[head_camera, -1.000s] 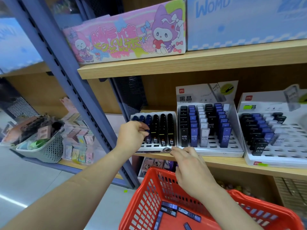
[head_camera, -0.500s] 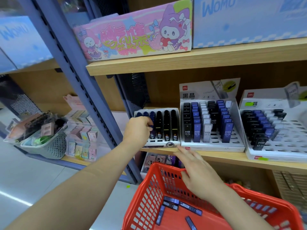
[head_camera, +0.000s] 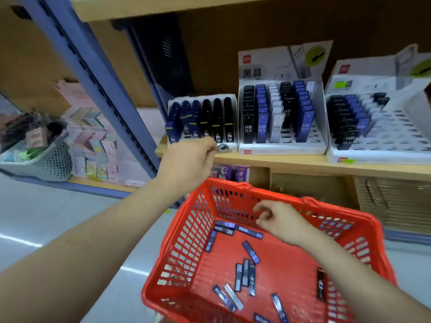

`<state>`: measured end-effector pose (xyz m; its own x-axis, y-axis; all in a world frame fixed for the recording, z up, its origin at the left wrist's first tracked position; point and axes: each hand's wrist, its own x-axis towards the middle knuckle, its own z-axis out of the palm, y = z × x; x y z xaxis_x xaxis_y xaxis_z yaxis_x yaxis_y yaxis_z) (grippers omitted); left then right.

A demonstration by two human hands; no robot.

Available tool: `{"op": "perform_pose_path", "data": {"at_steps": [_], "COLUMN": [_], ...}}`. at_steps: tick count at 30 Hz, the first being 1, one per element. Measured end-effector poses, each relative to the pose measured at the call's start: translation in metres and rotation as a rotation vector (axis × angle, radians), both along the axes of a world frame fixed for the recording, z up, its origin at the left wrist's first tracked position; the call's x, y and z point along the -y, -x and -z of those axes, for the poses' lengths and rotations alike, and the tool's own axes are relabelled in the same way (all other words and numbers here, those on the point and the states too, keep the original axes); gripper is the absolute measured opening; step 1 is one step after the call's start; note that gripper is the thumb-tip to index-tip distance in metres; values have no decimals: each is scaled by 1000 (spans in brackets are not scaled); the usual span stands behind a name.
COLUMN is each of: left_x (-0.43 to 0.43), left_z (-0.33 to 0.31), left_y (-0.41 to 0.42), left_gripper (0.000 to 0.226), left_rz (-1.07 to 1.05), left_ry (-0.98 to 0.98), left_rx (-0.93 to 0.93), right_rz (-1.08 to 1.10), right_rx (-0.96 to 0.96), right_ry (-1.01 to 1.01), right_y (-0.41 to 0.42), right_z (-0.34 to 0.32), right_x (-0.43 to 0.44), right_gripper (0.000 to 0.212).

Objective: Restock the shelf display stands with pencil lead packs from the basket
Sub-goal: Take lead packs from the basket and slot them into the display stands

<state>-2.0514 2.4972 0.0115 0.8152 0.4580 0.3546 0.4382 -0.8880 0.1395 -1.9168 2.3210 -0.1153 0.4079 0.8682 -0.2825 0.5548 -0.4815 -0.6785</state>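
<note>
Blue and black pencil lead packs (head_camera: 250, 251) lie scattered flat on the floor of the red basket (head_camera: 193, 229). A few lie just under the right hand (head_camera: 279, 221), whose fingers hang loosely bent, thumb and forefinger apart with nothing between them. Above it, the left hand (head_camera: 186, 159) sits at the front edge of the small display stand (head_camera: 203, 120), fingers curled under; whether it holds anything cannot be told. Two larger stands (head_camera: 279, 108) sit beyond the right hand on the wooden shelf (head_camera: 291, 160).

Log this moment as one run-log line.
left hand: at small stand front, grasp unclear | right hand: inside red basket, fingers curled above loose lead packs, none visibly held
</note>
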Motion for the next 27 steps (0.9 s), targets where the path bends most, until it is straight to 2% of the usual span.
{"op": "perform_pose_path", "data": {"at_steps": [4, 6, 8, 11, 14, 18, 20, 22, 24, 27], "left_x": [32, 46, 59, 69, 76, 83, 85, 81, 71, 55], "left_z": [96, 151, 200, 252, 286, 322, 332, 332, 328, 328], "left_y": [12, 24, 37, 46, 40, 28, 25, 21, 19, 22], "left_gripper": [16, 28, 46, 71, 90, 84, 78, 69, 60, 56], "left_rz": [109, 258, 442, 677, 819, 974, 1005, 960, 808, 566], "left_ry": [219, 295, 248, 117, 23, -56, -40, -26, 47, 230], "left_rx": [-621, -888, -1049, -1105, -1153, -1130, -1084, -1062, -1034, -886], "right_rz": [-66, -115, -163, -258, -230, -277, -330, -350, -328, -151], "right_rx": [2, -7, 8, 11, -50, 76, 148, 207, 223, 222], "right_ry": [262, 376, 497, 663, 673, 619, 575, 522, 489, 462], "right_y": [7, 13, 21, 37, 53, 70, 76, 80, 82, 71], "right_z": [68, 99, 126, 160, 179, 191, 194, 196, 198, 201], "right_x": [35, 55, 74, 102, 117, 108, 102, 98, 93, 87], "right_gripper": [27, 33, 42, 53, 65, 81, 77, 69, 63, 56]}}
